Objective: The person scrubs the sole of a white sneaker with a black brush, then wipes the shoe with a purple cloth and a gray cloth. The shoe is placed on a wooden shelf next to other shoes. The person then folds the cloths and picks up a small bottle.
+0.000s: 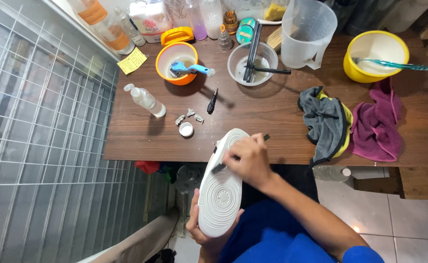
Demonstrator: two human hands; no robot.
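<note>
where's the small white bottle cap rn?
Head view: the white cap sits on the wooden table, left of centre, below the clear bottle, just left of the shoe sole.

You get bright, even light from above; the bottle throws a short, soft shadow toward you on the table. Your right hand blurs slightly. The wire grid bows with wide-angle distortion at the left edge.

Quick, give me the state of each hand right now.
Left hand: closed around the heel end of the white shoe, sole up.
Right hand: closed on a small dark brush against the sole.
</note>
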